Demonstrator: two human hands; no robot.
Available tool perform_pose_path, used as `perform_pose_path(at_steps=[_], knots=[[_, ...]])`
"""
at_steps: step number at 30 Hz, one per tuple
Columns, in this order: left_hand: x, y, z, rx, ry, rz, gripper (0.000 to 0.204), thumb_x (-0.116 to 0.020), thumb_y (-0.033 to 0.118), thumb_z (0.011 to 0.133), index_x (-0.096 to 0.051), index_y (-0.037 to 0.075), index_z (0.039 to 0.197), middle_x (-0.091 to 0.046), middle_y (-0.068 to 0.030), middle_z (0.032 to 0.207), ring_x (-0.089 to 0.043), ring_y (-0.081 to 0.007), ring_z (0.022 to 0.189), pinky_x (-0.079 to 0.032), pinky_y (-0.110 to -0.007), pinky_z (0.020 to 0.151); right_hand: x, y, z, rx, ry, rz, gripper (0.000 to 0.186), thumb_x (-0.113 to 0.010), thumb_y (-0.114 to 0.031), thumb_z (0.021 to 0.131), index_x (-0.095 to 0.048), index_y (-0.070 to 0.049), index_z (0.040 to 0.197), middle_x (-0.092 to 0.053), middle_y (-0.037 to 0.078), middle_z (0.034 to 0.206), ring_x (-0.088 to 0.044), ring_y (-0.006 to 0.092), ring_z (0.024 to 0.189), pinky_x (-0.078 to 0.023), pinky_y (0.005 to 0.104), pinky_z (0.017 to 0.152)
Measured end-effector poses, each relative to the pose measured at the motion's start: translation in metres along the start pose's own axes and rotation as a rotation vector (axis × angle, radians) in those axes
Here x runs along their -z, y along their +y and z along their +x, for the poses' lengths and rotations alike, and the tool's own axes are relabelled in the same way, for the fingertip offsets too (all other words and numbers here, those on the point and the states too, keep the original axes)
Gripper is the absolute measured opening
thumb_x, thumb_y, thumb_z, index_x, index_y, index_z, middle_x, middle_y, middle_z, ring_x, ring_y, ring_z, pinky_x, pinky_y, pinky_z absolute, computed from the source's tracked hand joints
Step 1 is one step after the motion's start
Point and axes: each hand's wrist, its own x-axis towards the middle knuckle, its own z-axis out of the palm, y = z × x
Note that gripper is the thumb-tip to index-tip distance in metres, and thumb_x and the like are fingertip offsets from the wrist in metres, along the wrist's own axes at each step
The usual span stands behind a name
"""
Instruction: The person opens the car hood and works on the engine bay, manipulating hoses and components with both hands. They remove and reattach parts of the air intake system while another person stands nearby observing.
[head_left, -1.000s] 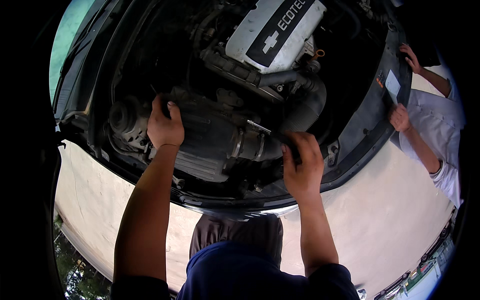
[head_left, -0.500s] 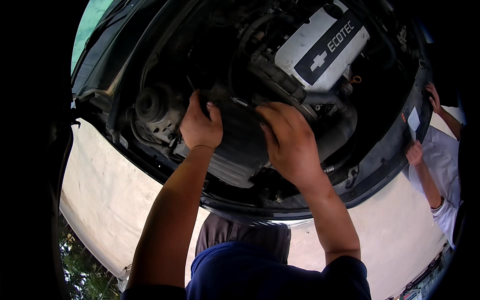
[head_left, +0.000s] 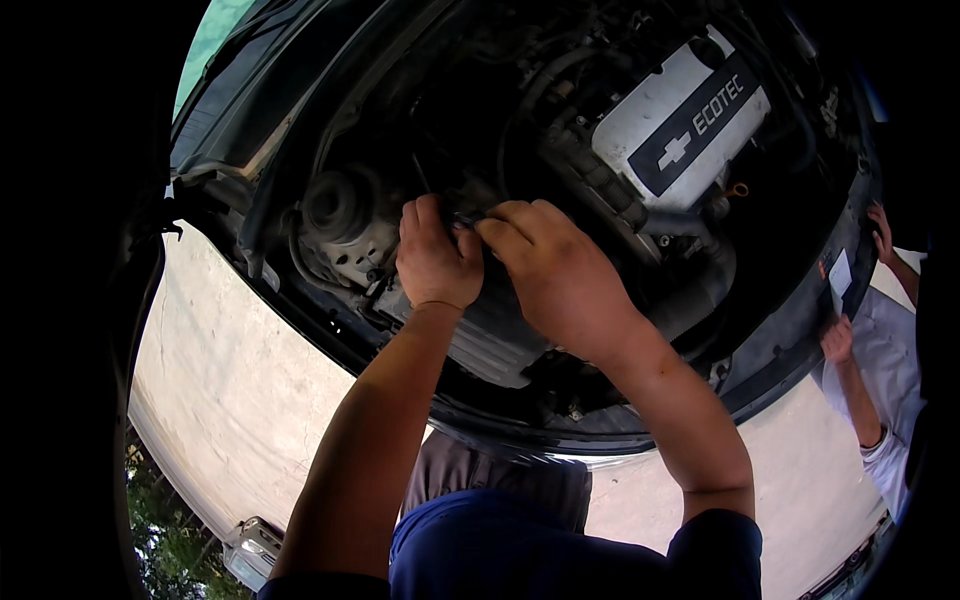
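My left hand [head_left: 436,262] is closed over the rear of a black ribbed plastic housing [head_left: 480,350], beside a round black mount [head_left: 332,208]. A thin dark shaft [head_left: 419,170] rises just above its fingers, though what they grip is unclear. Against its thumb, my right hand [head_left: 560,280] has its fingers bent around the socket tool seen earlier, now mostly hidden by them. The housing's upper part lies behind both hands.
An open engine bay holds a silver engine cover [head_left: 640,130] and black hoses [head_left: 700,290]. At the right, another person's hand [head_left: 838,340] holds a white paper [head_left: 840,275]; their other hand [head_left: 880,230] rests near the rim. Pale pavement [head_left: 240,370] shows outside the car.
My right hand has moved with the socket tool up and left from near the hose clamps to beside my left thumb. The view has shifted, so the engine bay appears further right.
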Motion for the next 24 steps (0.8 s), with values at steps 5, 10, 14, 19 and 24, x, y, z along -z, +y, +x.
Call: perform_pose_path(at_steps=[5,10,14,19,24], knots=[[0.003,0.003,0.0,-0.011,-0.034,0.047,0.033,-0.065,0.022,0.091,-0.055,0.008,0.12,-0.058,-0.0133,0.12,-0.062,-0.0407,0.117,-0.059,-0.054,0.086,-0.004,0.006,0.002,0.007,-0.016,0.011,0.033,-0.07,0.002,0.082,-0.07,-0.002,0.115,-0.066,0.009,0.107,-0.067,0.0294,0.101,-0.062,0.038,0.084],[0.006,0.007,0.0,0.012,-0.081,0.086,0.033,-0.069,0.023,0.09,-0.056,0.012,0.119,-0.058,-0.0094,0.122,-0.063,-0.0378,0.119,-0.06,-0.052,0.085,-0.008,0.004,0.008,0.054,-0.041,-0.069,0.031,-0.071,-0.001,0.083,-0.07,-0.003,0.114,-0.067,0.009,0.105,-0.069,0.0267,0.099,-0.062,0.0364,0.082],[-0.006,0.003,0.002,0.005,-0.078,0.14,0.033,-0.072,0.024,0.091,-0.057,0.014,0.119,-0.058,-0.0053,0.124,-0.064,-0.0328,0.121,-0.062,-0.049,0.086,-0.016,-0.011,0.017,0.143,-0.146,-0.266,0.035,-0.074,-0.009,0.084,-0.07,-0.003,0.118,-0.068,0.008,0.102,-0.07,0.0222,0.096,-0.062,0.0316,0.08],[-0.001,0.004,-0.001,-0.229,0.072,0.271,0.018,-0.067,0.017,0.095,-0.064,0.012,0.112,-0.063,-0.0053,0.109,-0.065,-0.0283,0.114,-0.059,-0.038,0.096,-0.027,-0.015,0.025,0.43,0.029,-0.488,0.032,-0.075,-0.019,0.082,-0.071,-0.005,0.111,-0.069,0.006,0.1,-0.069,0.0202,0.093,-0.061,0.0293,0.074],[-0.003,0.009,-0.003,-0.252,0.186,0.229,0.007,-0.062,0.013,0.099,-0.064,0.008,0.103,-0.063,-0.0052,0.102,-0.063,-0.0291,0.1,-0.056,-0.037,0.089,-0.015,-0.023,0.025,0.393,-0.128,-0.507,0.039,-0.075,-0.021,0.082,-0.073,-0.003,0.116,-0.072,0.009,0.105,-0.069,0.0206,0.093,-0.06,0.0277,0.071]])
